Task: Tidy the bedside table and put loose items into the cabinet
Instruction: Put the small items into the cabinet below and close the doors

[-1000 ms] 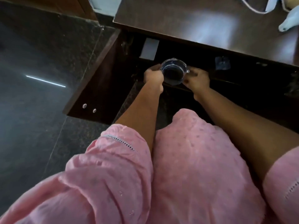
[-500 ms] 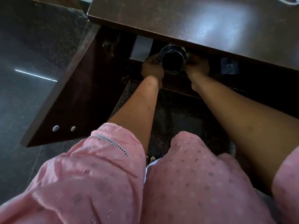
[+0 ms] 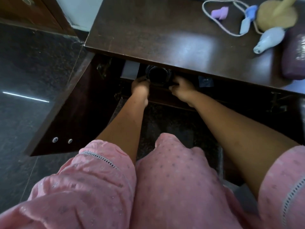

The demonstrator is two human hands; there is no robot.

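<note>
Here, dark jar (image 3: 158,75) inside cabinet (image 3: 85,103), left hand (image 3: 140,85) and right hand (image 3: 182,87) gripping its sides, contents indiscernible.

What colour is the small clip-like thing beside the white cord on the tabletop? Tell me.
Light purple clip-like thing, seen in the head view, the only view.

The desk (image 3: 173,30) is dark glossy brown; the sleeves (image 3: 92,176) are pink with small grey dots; the floor (image 3: 24,63) is dark speckled stone; a lilac clip (image 3: 220,12) and white cord (image 3: 214,17) lie on top
</note>
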